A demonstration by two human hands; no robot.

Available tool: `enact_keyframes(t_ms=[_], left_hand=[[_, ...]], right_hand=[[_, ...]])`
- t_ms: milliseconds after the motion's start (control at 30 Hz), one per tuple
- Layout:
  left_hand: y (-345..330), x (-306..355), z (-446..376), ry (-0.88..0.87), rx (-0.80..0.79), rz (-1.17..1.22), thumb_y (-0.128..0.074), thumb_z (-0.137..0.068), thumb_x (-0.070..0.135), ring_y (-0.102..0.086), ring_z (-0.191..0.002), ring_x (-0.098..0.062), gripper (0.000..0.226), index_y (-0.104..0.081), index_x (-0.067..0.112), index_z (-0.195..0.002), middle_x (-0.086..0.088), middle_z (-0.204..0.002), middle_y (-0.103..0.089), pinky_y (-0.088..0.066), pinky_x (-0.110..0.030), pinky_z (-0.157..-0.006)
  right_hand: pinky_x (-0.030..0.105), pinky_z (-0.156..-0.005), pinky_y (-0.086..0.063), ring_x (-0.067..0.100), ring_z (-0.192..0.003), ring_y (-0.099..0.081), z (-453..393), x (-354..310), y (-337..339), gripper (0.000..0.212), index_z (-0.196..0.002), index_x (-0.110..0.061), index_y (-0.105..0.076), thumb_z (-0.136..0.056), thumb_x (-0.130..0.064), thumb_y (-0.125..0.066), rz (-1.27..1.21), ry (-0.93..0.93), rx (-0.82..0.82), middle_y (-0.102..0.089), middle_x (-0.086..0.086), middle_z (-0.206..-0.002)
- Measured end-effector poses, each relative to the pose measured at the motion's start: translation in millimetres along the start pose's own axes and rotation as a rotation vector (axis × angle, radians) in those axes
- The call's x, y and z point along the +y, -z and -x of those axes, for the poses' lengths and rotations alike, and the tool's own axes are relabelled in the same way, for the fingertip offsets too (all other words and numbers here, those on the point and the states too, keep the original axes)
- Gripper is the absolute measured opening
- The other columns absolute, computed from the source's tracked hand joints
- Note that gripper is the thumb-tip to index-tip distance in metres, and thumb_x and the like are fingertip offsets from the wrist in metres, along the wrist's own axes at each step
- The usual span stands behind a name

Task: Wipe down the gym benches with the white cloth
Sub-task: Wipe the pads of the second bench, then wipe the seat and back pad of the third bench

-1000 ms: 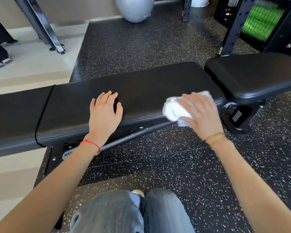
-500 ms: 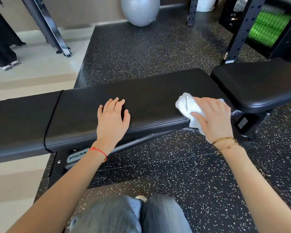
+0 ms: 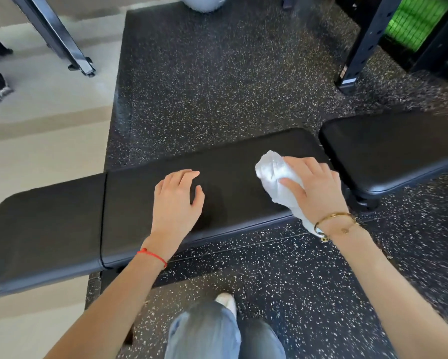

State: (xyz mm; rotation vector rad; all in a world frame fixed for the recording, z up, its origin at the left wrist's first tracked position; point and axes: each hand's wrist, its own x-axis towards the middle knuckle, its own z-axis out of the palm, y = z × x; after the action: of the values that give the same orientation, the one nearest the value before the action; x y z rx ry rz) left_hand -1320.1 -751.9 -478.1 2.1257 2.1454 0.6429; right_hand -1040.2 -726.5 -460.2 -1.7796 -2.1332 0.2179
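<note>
Right hand point(image 3: 313, 187) presses the crumpled white cloth point(image 3: 276, 177) onto the black padded bench surface point(image 3: 233, 164), fingers curled over it so it drags rather than slips. Left hand point(image 3: 177, 200) rests flat and spread, bracing me.

bright, even daylight fills the scene, strongest on the pale floor point(image 3: 36, 141) far left of the fingers. the black worktop point(image 3: 230, 177) carries a dull sheen and a soft shadow just under the left hand point(image 3: 176, 203). the white cloth point(image 3: 277, 177) beneath the right hand's fingers point(image 3: 290, 182) is nearly blown out. the wide lens bends straight lines near the edges, and the frame smears with motion blur right of the fingers.
</note>
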Motion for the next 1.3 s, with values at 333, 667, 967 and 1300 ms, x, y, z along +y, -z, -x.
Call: enact_keyframes(t_ms=[333, 667, 967, 1300], left_hand=[[217, 101, -36, -0.111, -0.057, 0.067, -0.058, -0.093, 0.020, -0.058, -0.113, -0.022, 0.028, -0.063, 0.017, -0.120, 0.001, -0.122, -0.065, -0.041, -0.039, -0.100], [365, 228, -57, -0.432, -0.244, 0.194, -0.056, -0.095, 0.021, -0.061, -0.110, -0.018, 0.026, -0.063, 0.018, -0.119, 0.002, -0.118, -0.066, -0.047, -0.041, -0.096], [385, 347, -64, -0.865, -0.405, 0.319, -0.056, -0.095, 0.024, -0.058, -0.114, -0.016, 0.028, -0.062, 0.020, -0.122, 0.005, -0.121, -0.065, -0.042, -0.035, -0.100], [359, 513, 7, -1.360, -0.622, 0.447, -0.056, -0.096, 0.026, -0.056, -0.117, -0.012, 0.029, -0.064, 0.020, -0.124, 0.006, -0.122, -0.065, -0.034, -0.027, -0.107]], right_hand=[[0.044, -0.085, -0.037, 0.030, -0.096, -0.051, 21, -72, 240, 0.054, -0.134, -0.027, -0.046, -0.092, -0.053, -0.025, -0.021, -0.116, -0.042, -0.056, 0.003, -0.123], [0.044, -0.084, -0.035, 0.032, -0.100, -0.049, 96, -100, 450, 0.055, -0.136, -0.029, -0.042, -0.091, -0.056, -0.025, -0.049, -0.433, 0.018, -0.055, 0.004, -0.124], [0.045, -0.098, -0.032, 0.026, -0.110, -0.048, 195, -113, 521, 0.044, -0.137, -0.029, -0.041, -0.095, -0.044, -0.045, -0.029, -0.859, 0.254, -0.054, -0.004, -0.128], [0.038, -0.086, -0.029, 0.028, -0.105, -0.052, 342, -127, 539, 0.041, -0.131, -0.034, -0.046, -0.092, -0.046, -0.045, 0.035, -1.328, 0.522, -0.058, -0.004, -0.118]])
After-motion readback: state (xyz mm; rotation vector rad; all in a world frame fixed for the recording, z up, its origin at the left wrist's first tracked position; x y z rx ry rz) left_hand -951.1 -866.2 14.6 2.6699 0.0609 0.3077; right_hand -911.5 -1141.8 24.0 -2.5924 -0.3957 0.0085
